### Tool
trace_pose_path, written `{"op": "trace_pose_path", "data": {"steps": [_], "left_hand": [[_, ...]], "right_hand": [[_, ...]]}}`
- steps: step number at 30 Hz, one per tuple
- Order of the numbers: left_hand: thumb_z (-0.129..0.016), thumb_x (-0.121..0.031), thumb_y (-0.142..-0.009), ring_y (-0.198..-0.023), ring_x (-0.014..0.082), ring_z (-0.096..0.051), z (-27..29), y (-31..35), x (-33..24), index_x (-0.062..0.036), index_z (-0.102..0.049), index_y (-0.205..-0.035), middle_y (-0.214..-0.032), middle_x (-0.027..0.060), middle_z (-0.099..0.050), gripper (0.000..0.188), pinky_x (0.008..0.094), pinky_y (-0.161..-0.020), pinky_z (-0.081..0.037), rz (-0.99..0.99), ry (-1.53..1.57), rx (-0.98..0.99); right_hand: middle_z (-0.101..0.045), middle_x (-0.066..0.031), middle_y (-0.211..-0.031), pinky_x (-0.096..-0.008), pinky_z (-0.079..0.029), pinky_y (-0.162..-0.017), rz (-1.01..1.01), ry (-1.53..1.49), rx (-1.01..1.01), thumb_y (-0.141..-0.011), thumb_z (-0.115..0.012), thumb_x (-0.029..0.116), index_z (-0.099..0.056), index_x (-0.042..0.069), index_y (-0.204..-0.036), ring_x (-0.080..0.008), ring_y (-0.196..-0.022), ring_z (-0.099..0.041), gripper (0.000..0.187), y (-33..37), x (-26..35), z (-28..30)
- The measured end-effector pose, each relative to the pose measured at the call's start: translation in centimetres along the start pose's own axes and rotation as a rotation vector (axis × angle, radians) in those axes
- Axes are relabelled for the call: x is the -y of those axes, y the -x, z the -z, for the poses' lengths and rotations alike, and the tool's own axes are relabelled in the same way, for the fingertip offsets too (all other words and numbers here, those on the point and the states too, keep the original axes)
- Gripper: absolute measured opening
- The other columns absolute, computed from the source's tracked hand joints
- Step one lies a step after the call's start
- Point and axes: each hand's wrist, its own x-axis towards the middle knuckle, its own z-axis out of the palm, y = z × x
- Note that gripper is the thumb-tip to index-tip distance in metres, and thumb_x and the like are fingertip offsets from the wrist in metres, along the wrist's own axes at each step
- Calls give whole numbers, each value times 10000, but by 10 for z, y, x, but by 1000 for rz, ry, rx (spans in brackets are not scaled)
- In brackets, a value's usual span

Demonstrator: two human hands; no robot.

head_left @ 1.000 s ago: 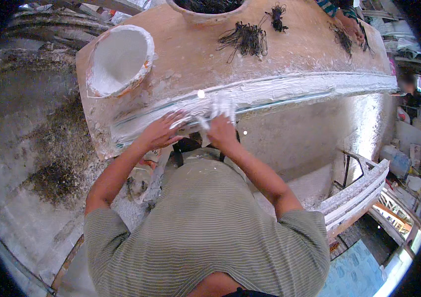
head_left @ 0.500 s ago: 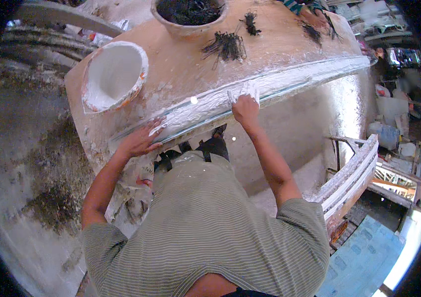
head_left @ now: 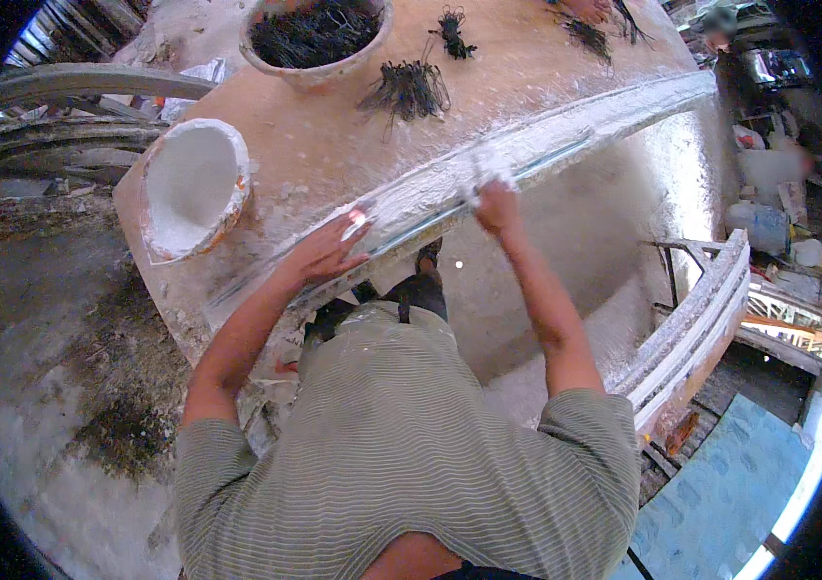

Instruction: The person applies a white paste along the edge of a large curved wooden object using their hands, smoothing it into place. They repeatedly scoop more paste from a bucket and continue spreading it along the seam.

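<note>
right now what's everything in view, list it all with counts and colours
work table: one, tan top dusted white, centre
white strip: one long plaster-coated moulding along the table's front edge
white bowl: one, coated in white plaster, left end of the table
fibre bowl: one, pale, full of dark fibre, far side of the table
fibre bundles: several, black, loose on the table top
curved mouldings: a few, white, stacked at right below the table
blue sheet: one, on the floor, lower right
left hand: flat on the white strip
right hand: on the strip, white material at its fingers
</note>
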Motion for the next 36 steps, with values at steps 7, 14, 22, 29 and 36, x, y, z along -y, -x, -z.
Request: {"op": "trace_pose_path", "data": {"steps": [7,14,22,29,36], "left_hand": [[-423,-454,-970,-1433,320,-213,4,-63,-34,-57,-325,-1445,-1567,133,-183,627,414,-1167,-221,4,-56,84],[-422,-436,-979,-1424,344,-225,-6,10,-35,-76,-366,-1425,-1533,175,-246,575,440,-1163,-223,28,-63,102],[-469,-410,-964,-1433,355,-196,17,94,-37,-76,-370,-1434,-1546,180,-213,584,445,-1166,-208,337,-65,109],[-500,-401,-944,-1453,340,-154,1,88,-32,-173,-429,-1416,-1570,109,-206,529,480,-1173,-167,155,-162,137],[-490,-429,-947,-1448,314,-181,0,45,-39,-216,-555,-1328,-1564,42,-246,442,490,-1181,-118,58,-230,-43]], "right_hand": [[-546,-270,-1230,-482,-385,-1038,138,-16,48,-882,-514,313,-516,4,-1293,-398,-1212,-496,515,-6,-16,23],[-444,-195,-1426,-453,-250,-1138,427,-234,-281,-920,-486,474,-448,42,-1385,-366,-1325,-403,636,46,77,22],[-500,-274,-1291,-501,-339,-1047,450,-255,-3,-940,-433,489,-376,-12,-1409,-422,-1191,-485,688,67,135,5],[-288,-224,-1509,-433,-181,-1162,409,-208,-178,-935,-434,509,-264,20,-1475,-366,-1402,-265,748,55,98,12],[-479,-277,-1331,-498,-386,-1039,-108,-186,12,-943,-439,408,-494,-35,-1291,-408,-1253,-469,565,29,-3,28]]}}
